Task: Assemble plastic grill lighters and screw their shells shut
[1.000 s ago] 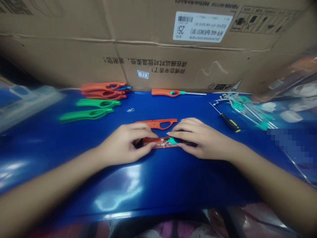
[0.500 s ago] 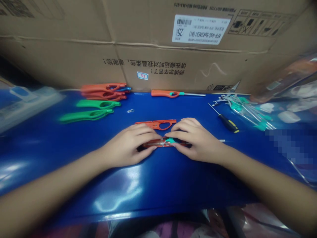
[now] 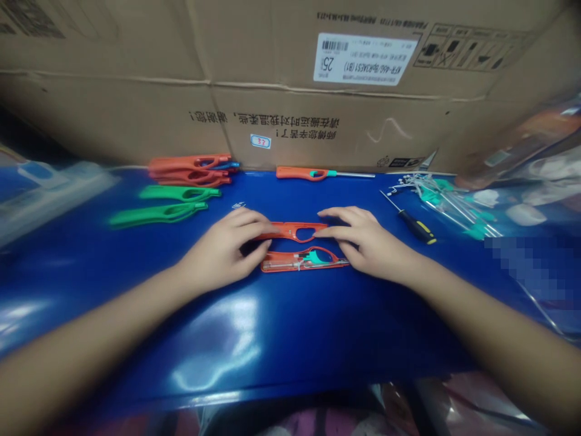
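Nearer orange shell half [image 3: 285, 256] holds a teal trigger piece [image 3: 314, 258].

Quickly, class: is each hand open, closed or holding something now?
Left hand: at left end of far shell; grip unclear.
Right hand: at its right end; grip unclear.

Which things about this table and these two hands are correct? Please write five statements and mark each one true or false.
1. The left hand has its fingers at the farther orange shell. True.
2. The green trigger sits in the farther orange shell. False: the trigger sits in the nearer shell.
3. The screwdriver lies to the right of the right hand. True.
4. The lighter by the box is green with a blue tube. False: the lighter is orange with a silvery tube.
5. Two green handles lie left of the left hand. True.
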`<action>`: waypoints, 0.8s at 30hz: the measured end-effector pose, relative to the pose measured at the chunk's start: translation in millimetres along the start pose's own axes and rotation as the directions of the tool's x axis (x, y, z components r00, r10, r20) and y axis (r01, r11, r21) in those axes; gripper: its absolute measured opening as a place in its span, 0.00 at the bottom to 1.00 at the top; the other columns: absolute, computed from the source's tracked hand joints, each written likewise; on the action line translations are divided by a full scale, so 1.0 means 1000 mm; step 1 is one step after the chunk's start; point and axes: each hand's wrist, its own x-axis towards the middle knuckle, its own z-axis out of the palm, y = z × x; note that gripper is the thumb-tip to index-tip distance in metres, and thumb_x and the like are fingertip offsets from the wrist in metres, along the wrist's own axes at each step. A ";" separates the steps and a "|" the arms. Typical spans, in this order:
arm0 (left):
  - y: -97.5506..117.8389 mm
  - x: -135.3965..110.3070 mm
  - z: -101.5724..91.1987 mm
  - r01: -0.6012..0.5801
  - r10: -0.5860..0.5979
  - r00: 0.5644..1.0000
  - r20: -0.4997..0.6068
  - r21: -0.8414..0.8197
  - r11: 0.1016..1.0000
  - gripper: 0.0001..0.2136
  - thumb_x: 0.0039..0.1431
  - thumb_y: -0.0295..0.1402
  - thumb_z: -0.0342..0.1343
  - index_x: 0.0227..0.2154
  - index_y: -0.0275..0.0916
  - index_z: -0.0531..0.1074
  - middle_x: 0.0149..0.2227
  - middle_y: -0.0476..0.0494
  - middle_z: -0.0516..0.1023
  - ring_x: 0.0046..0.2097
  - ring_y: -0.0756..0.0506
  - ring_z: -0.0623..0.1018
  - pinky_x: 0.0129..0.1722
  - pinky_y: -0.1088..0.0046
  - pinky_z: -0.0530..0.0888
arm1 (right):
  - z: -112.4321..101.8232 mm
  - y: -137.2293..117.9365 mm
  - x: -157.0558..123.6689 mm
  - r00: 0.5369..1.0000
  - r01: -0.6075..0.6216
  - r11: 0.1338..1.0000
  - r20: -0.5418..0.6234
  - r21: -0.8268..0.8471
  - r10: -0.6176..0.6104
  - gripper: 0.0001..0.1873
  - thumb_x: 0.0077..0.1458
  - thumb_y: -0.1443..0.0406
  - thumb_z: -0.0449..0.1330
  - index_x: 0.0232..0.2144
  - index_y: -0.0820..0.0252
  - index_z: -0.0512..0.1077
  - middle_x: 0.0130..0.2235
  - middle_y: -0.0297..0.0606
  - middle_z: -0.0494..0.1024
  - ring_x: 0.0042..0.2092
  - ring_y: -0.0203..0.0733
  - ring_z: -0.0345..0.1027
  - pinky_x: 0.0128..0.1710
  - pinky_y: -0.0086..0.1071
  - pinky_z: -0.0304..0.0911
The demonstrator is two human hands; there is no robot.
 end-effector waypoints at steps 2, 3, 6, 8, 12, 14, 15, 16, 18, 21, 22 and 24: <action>-0.008 0.001 0.003 0.046 -0.046 0.999 -0.002 -0.014 0.999 0.11 0.63 0.30 0.56 0.45 0.37 0.79 0.46 0.39 0.79 0.48 0.41 0.78 0.51 0.61 0.75 | 0.001 0.004 0.001 0.999 -0.035 0.999 -0.001 0.029 0.035 0.18 0.60 0.75 0.54 0.45 0.53 0.77 0.60 0.44 0.70 0.61 0.52 0.63 0.60 0.54 0.56; -0.012 0.002 0.005 0.072 -0.073 0.997 -0.014 -0.048 0.996 0.10 0.63 0.31 0.57 0.44 0.38 0.80 0.46 0.39 0.80 0.48 0.41 0.79 0.50 0.62 0.75 | 0.001 0.005 0.002 0.999 -0.051 0.998 -0.004 0.047 0.051 0.15 0.60 0.74 0.55 0.44 0.54 0.76 0.59 0.44 0.70 0.59 0.52 0.64 0.60 0.53 0.57; -0.019 0.002 0.010 0.103 -0.108 0.994 -0.030 -0.135 0.986 0.09 0.63 0.32 0.58 0.41 0.38 0.81 0.46 0.40 0.81 0.48 0.42 0.80 0.50 0.63 0.76 | 0.002 0.008 0.005 0.998 -0.061 0.993 -0.001 0.102 0.062 0.05 0.61 0.69 0.60 0.39 0.56 0.74 0.52 0.43 0.74 0.54 0.49 0.68 0.55 0.49 0.62; -0.020 0.002 0.011 0.092 -0.099 0.994 -0.035 -0.150 0.984 0.08 0.64 0.32 0.58 0.40 0.39 0.81 0.45 0.40 0.82 0.47 0.43 0.80 0.49 0.64 0.77 | 0.002 0.008 0.008 0.999 -0.042 0.991 -0.009 0.130 0.043 0.00 0.62 0.67 0.61 0.37 0.57 0.72 0.46 0.42 0.76 0.48 0.47 0.70 0.51 0.45 0.64; -0.015 0.001 0.009 0.035 -0.042 0.997 -0.059 -0.111 0.993 0.09 0.66 0.32 0.56 0.41 0.39 0.81 0.41 0.41 0.83 0.45 0.43 0.81 0.47 0.65 0.77 | 0.001 0.002 0.009 0.997 -0.044 0.979 -0.056 0.201 0.056 0.03 0.63 0.65 0.60 0.35 0.58 0.70 0.40 0.40 0.76 0.42 0.43 0.70 0.44 0.39 0.66; -0.010 0.001 0.007 0.035 -0.043 0.994 -0.096 -0.087 0.996 0.09 0.67 0.33 0.56 0.43 0.38 0.80 0.42 0.41 0.83 0.45 0.44 0.81 0.47 0.66 0.77 | 0.001 -0.002 0.008 0.986 -0.107 0.952 -0.094 0.287 0.139 0.04 0.64 0.64 0.59 0.36 0.57 0.69 0.37 0.38 0.76 0.38 0.41 0.69 0.40 0.36 0.66; -0.007 0.001 0.005 0.044 -0.053 0.991 -0.124 -0.075 0.996 0.09 0.67 0.33 0.56 0.45 0.38 0.79 0.43 0.41 0.83 0.45 0.44 0.81 0.48 0.67 0.77 | 0.001 -0.004 0.008 0.976 -0.141 0.927 -0.110 0.346 0.190 0.05 0.64 0.63 0.59 0.36 0.57 0.69 0.35 0.37 0.75 0.37 0.40 0.69 0.39 0.35 0.67; -0.004 0.000 0.004 0.056 -0.065 0.986 -0.154 -0.062 0.996 0.10 0.67 0.33 0.56 0.46 0.38 0.78 0.44 0.41 0.83 0.45 0.44 0.81 0.49 0.67 0.77 | 0.001 -0.006 0.008 0.964 -0.174 0.891 -0.113 0.420 0.242 0.05 0.63 0.62 0.59 0.36 0.58 0.68 0.34 0.36 0.75 0.35 0.39 0.70 0.38 0.35 0.67; 0.001 0.000 0.003 0.071 -0.077 0.976 -0.205 -0.037 0.997 0.11 0.67 0.33 0.56 0.49 0.38 0.77 0.47 0.41 0.82 0.46 0.45 0.81 0.51 0.67 0.76 | 0.001 -0.009 0.008 0.936 -0.244 0.766 -0.063 0.595 0.347 0.08 0.62 0.59 0.60 0.36 0.58 0.69 0.33 0.36 0.76 0.32 0.37 0.70 0.35 0.34 0.68; 0.007 -0.001 0.001 0.024 -0.030 0.980 -0.197 -0.029 0.999 0.14 0.65 0.36 0.60 0.51 0.39 0.76 0.47 0.41 0.81 0.46 0.45 0.80 0.49 0.68 0.77 | -0.003 -0.013 0.009 0.874 -0.389 0.492 0.143 0.779 0.464 0.12 0.58 0.57 0.63 0.36 0.59 0.70 0.33 0.36 0.77 0.29 0.35 0.71 0.32 0.32 0.69; 0.008 -0.001 0.000 0.000 -0.006 0.985 -0.172 -0.033 0.999 0.15 0.63 0.37 0.62 0.52 0.39 0.76 0.46 0.41 0.80 0.46 0.45 0.80 0.48 0.69 0.77 | -0.006 -0.014 0.009 0.853 -0.435 0.423 0.213 0.795 0.477 0.12 0.58 0.57 0.63 0.38 0.60 0.71 0.32 0.36 0.77 0.29 0.35 0.71 0.33 0.32 0.70; 0.008 -0.001 0.000 -0.035 0.030 0.993 -0.111 -0.042 0.998 0.17 0.62 0.38 0.63 0.52 0.39 0.76 0.45 0.41 0.81 0.45 0.45 0.80 0.46 0.70 0.77 | -0.011 -0.017 0.009 0.835 -0.492 0.382 0.299 0.783 0.463 0.14 0.58 0.58 0.62 0.42 0.61 0.72 0.33 0.36 0.77 0.29 0.35 0.71 0.33 0.32 0.70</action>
